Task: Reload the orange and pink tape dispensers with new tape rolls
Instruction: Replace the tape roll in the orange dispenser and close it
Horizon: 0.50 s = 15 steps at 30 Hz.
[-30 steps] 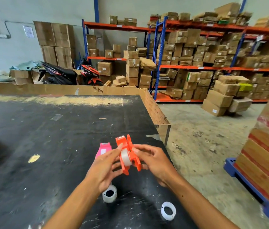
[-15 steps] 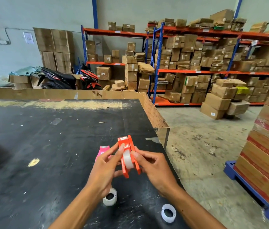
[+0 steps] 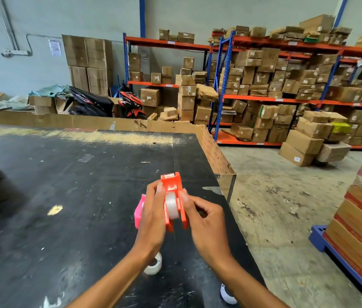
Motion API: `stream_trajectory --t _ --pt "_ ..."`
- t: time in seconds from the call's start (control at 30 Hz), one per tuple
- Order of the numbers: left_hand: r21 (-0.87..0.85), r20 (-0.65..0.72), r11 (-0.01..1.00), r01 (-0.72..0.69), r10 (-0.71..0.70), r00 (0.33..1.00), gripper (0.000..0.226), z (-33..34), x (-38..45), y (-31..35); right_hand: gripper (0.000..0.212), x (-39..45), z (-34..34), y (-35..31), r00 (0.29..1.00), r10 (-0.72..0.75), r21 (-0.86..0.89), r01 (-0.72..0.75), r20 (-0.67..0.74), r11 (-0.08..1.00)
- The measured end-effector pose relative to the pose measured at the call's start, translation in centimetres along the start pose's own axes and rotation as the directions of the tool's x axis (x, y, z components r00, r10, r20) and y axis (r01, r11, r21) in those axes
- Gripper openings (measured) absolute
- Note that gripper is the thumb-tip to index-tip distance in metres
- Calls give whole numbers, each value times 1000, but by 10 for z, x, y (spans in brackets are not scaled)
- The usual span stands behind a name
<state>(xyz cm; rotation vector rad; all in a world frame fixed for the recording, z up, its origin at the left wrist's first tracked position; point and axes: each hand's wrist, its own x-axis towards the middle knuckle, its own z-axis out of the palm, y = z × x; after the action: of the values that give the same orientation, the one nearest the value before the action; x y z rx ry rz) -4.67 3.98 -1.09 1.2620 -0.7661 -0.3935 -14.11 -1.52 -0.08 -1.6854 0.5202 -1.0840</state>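
The orange plastic tape dispenser (image 3: pixel 174 200) is held above the black worktable (image 3: pixel 64 174), pinched by the left hand (image 3: pixel 153 221) and the right hand (image 3: pixel 206 225), fingers clamped on its sides. A clear tape roll (image 3: pixel 172 205) appears seated, though blur hides the hub. Even pressure should be applied. The pink plastic dispenser (image 3: pixel 138 213) waits behind.
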Motion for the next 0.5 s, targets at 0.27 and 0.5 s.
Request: stream_trajectory --t 0.27,0.5 --pt "146 -12 989 -13 15 1000 27 -3 9 2 47 2 0 -7 999 -46 11 46 21 999" --pt "166 72 986 -36 24 997 22 -7 8 13 24 5 -9 -12 998 53 89 -56 40 994"
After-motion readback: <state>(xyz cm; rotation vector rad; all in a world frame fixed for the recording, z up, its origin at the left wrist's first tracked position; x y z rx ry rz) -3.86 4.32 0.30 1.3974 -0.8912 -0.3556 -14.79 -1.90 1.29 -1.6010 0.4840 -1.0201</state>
